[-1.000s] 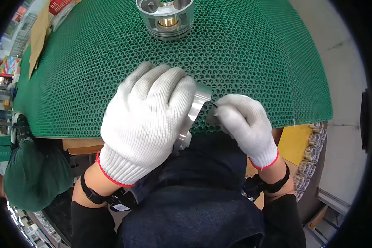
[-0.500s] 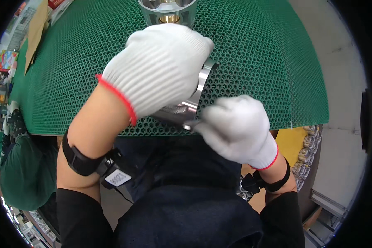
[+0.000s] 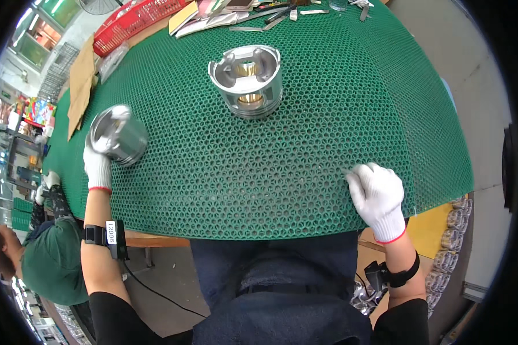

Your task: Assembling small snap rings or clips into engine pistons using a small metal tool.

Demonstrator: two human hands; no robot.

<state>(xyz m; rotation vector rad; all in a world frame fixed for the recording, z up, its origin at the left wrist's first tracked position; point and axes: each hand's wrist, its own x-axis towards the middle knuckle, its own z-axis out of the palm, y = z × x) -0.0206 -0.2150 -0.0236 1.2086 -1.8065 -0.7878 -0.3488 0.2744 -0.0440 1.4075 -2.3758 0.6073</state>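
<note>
My left hand (image 3: 98,168), in a white knit glove with a red cuff, grips a silver metal piston (image 3: 131,138) at the left of the green mat. The piston is slightly blurred and hides most of the fingers. Farther back, near the middle, a second piston (image 3: 263,102) stands with its open side up and brass-coloured bushings inside; neither hand touches it. My right hand (image 3: 380,192), gloved the same way, is at the mat's right front with its fingers curled closed. Whatever may be inside those fingers is hidden.
A green honeycomb mat (image 3: 259,184) covers the table. Along the back lie a red basket (image 3: 135,26), papers and several hand tools. Cardboard (image 3: 82,83) lies at the back left. Another person (image 3: 54,259) sits at far left. Several pistons (image 3: 448,261) line the lower right beside yellow sheeting.
The left hand and its piston have gone from the front middle to the left. My right hand has drawn away to the right. The view now takes in more of the table's back.
</note>
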